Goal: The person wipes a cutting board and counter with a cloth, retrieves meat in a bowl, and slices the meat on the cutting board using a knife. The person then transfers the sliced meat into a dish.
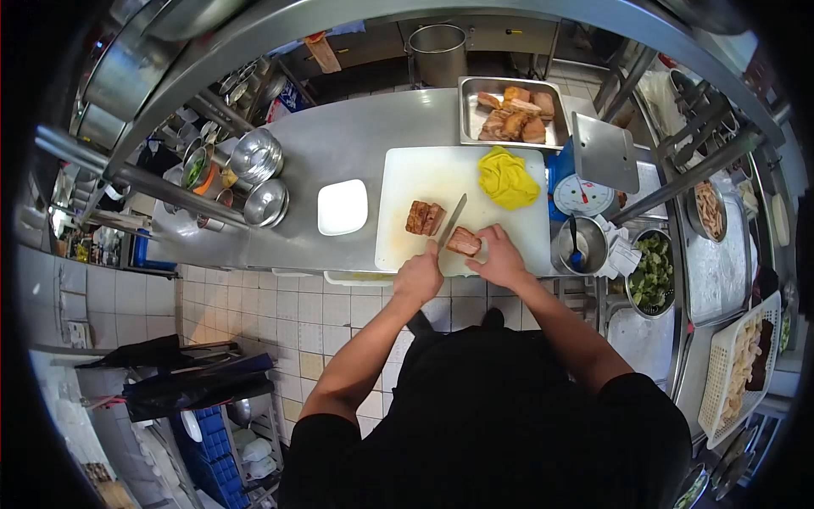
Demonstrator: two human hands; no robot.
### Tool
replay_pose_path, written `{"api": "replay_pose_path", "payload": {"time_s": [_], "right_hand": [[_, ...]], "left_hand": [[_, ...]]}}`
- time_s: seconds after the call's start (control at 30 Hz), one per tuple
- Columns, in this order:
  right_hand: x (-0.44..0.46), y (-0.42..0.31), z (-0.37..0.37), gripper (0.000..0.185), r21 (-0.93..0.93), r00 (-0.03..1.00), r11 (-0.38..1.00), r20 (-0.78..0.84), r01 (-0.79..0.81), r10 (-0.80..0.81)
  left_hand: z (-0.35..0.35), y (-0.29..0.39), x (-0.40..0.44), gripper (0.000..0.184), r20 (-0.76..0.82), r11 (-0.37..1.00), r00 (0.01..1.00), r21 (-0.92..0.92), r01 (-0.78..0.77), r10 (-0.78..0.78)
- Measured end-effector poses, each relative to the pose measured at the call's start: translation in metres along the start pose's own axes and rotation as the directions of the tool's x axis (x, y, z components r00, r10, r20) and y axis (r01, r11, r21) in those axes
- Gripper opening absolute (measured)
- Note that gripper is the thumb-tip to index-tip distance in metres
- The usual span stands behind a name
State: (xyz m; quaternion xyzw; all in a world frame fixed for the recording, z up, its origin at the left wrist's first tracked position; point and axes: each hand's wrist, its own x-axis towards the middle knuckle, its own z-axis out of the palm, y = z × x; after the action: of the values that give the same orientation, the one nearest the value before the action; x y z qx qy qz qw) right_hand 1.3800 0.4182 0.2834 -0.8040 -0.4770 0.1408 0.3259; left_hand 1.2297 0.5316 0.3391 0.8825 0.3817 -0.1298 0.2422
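My left hand (418,277) is wrapped round the handle of a knife (453,220), whose blade points up and away over the white cutting board (398,174). To the left of the blade lies a browned chunk of meat (419,217), with cut pieces at its right end. On the blade's right side is another piece of meat (464,242). My right hand (498,258) touches that piece's right edge with its fingertips; the fingers are bent round it. A crumpled yellow cloth (508,177) rests at the board's upper right.
A white square plate (342,207) stands left of the board, with metal bowls (257,155) beyond. Behind the board is a metal tray (467,132) of meat. A scale (585,195), a metal pot (563,252) and a colander of greens (651,273) stand right.
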Motion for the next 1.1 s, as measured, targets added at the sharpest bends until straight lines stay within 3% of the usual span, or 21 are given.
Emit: {"api": "replay_pose_path", "payload": {"time_s": [0.07,0.13,0.23,0.4,0.53,0.67,0.77,0.83,0.93,1.1], "right_hand": [[0.001,-0.001,0.003,0.044,0.033,0.999,0.999,0.019,0.039,-0.040],[0.011,0.008,0.015,0.043,-0.053,0.994,0.996,0.091,0.066,-0.061],[0.015,0.014,0.021,0.041,0.007,0.991,0.998,0.118,0.059,-0.060],[0.020,0.021,0.024,0.039,0.040,0.990,0.995,0.105,0.091,-0.094],[0.021,0.027,0.030,0.036,0.078,0.988,0.990,0.096,0.115,-0.122],[0.022,0.027,0.024,0.035,0.056,0.989,0.993,0.101,0.103,-0.108],[0.015,0.028,0.024,0.031,0.109,0.987,0.983,0.044,0.148,-0.154],[0.011,0.025,0.011,0.023,0.292,0.994,0.951,0.006,0.099,-0.106],[0.008,0.033,0.012,0.015,0.153,0.996,0.985,-0.034,0.084,-0.080],[0.016,0.041,0.029,0.012,0.136,0.996,0.988,0.033,0.079,-0.084]], "left_hand": [[0.011,0.009,-0.005,0.023,0.005,1.000,1.000,-0.021,0.020,-0.019],[0.022,0.013,-0.005,0.023,0.021,1.000,1.000,-0.013,0.021,-0.021],[0.027,0.017,-0.006,0.024,0.066,1.000,0.997,0.000,0.031,-0.031],[0.018,0.019,-0.019,0.022,0.134,0.994,0.991,0.109,-0.008,-0.007],[0.033,0.010,0.000,0.021,0.186,0.995,0.982,0.094,-0.046,0.027],[0.056,0.013,0.034,0.028,0.100,0.999,0.994,0.011,-0.041,0.040],[0.033,0.020,0.039,0.034,0.112,1.000,0.993,-0.008,-0.027,0.027],[0.014,0.026,0.030,0.031,0.164,0.997,0.985,0.043,-0.067,0.059],[0.010,0.017,0.002,0.027,0.166,0.993,0.982,0.061,-0.100,0.089],[0.030,0.010,-0.009,0.026,0.225,0.991,0.973,0.105,-0.081,0.056]]}}
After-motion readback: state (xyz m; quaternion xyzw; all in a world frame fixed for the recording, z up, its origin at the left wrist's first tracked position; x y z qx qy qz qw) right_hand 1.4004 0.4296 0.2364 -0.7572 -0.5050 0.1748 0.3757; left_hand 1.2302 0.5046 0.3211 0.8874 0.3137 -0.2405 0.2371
